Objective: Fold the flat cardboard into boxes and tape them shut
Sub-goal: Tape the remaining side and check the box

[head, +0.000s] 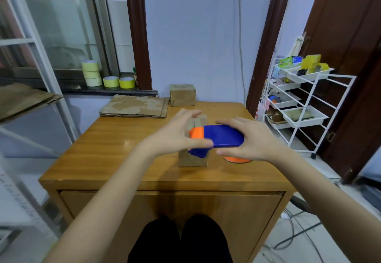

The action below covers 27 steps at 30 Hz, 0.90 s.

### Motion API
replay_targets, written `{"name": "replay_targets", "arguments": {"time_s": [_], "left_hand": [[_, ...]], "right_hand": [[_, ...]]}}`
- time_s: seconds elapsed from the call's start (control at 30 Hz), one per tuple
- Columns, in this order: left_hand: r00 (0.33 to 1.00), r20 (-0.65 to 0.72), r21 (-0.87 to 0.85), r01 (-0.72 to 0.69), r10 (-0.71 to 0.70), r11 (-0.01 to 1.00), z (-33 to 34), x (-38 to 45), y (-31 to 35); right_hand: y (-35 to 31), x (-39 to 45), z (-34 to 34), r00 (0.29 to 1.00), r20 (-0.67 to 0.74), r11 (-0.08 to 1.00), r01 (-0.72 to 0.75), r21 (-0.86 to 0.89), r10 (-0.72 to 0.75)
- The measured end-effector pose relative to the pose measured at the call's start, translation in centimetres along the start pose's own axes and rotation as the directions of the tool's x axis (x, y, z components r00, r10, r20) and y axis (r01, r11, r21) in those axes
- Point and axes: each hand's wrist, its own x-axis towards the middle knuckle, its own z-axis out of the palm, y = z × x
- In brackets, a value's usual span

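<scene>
Soft even daylight, edges bowed by wide-angle distortion, slight motion blur.

The wooden surface [115,153] carries 2 cardboard boxes, one central [192,159], one at the back [182,95], beside a stack of flat cardboard [135,106].
</scene>
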Motion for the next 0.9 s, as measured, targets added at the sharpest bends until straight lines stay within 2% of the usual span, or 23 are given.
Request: {"name": "replay_targets", "arguments": {"time_s": [0.1, 0.2, 0.27, 0.33, 0.4, 0.5, 0.6, 0.73, 0.83, 0.9], "left_hand": [[0.982, -0.113, -0.186, 0.129, -0.151, 0.974, -0.6, -0.4, -2.2], [0.955, -0.064, -0.406, 0.241, -0.291, 0.881, 1.1, -0.5, -3.4], [0.937, 0.025, -0.612, 0.291, -0.350, 0.735, 2.7, -0.5, -3.3], [0.914, 0.085, -0.806, 0.298, -0.398, 0.512, 3.8, -0.4, -2.9], [0.903, 0.104, -0.910, 0.256, -0.418, 0.326, 4.3, -0.2, -2.7], [0.899, 0.109, -0.950, 0.221, -0.424, 0.223, 4.7, 0.0, -2.5], [0.894, 0.103, -0.955, 0.211, -0.435, 0.207, 4.9, 0.0, -2.2], [0.886, 0.023, -0.944, 0.172, -0.462, 0.283, 5.3, -0.1, -1.6], [0.841, -0.107, -0.878, 0.170, -0.530, 0.448, 5.8, 0.0, -1.5], [0.836, -0.181, -0.821, 0.162, -0.519, 0.547, 5.9, 0.1, -1.5]], "right_hand": [[1.1, -0.7, -0.2, 0.998, -0.064, 0.999, 0.002, 0.045, 0.001], [1.3, -0.7, 0.1, 0.995, -0.097, 0.998, 0.019, 0.059, -0.013], [1.2, -0.5, 0.2, 0.994, -0.107, 0.997, 0.039, 0.066, -0.031], [1.0, -0.5, 0.3, 0.992, -0.117, 0.996, 0.045, 0.071, -0.037], [1.0, -0.5, 0.3, 0.991, -0.128, 0.996, 0.052, 0.067, -0.043], [1.2, -0.6, 0.2, 0.988, -0.145, 0.995, 0.067, 0.079, -0.055], [1.3, -0.8, 0.1, 0.986, -0.155, 0.992, 0.073, 0.100, -0.057], [1.1, -0.9, 0.1, 0.979, -0.187, 0.991, 0.096, 0.092, -0.078], [0.7, -0.8, 0.2, 0.971, -0.213, 0.991, 0.124, 0.055, -0.109], [0.5, -0.7, 0.4, 0.968, -0.225, 0.990, 0.131, 0.057, -0.115]]}}
